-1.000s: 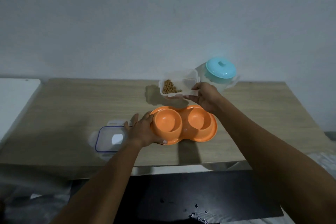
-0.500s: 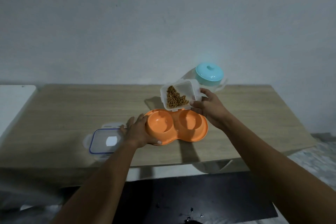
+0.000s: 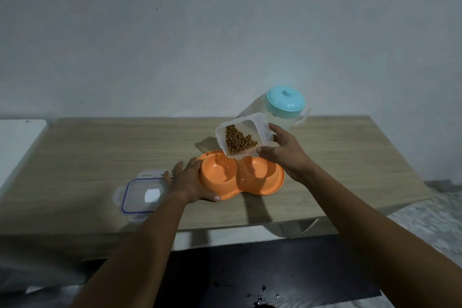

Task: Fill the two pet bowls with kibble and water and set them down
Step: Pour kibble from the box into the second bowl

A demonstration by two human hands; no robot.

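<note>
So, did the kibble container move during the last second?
Yes. The kibble container in the right hand came down and nearer: it was clear behind the orange double bowl, now it overlaps its back rim, more tilted.

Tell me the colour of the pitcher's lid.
The pitcher's lid is light turquoise, clearest in the head view.

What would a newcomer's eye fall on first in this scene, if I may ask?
The orange double bowl stands out near the front edge of the wooden table, both wells empty, with the left hand gripping its end. Just above it, the right hand holds a clear container of brown kibble, tilted toward the bowl. Behind stands a turquoise-lidded jug.
</note>
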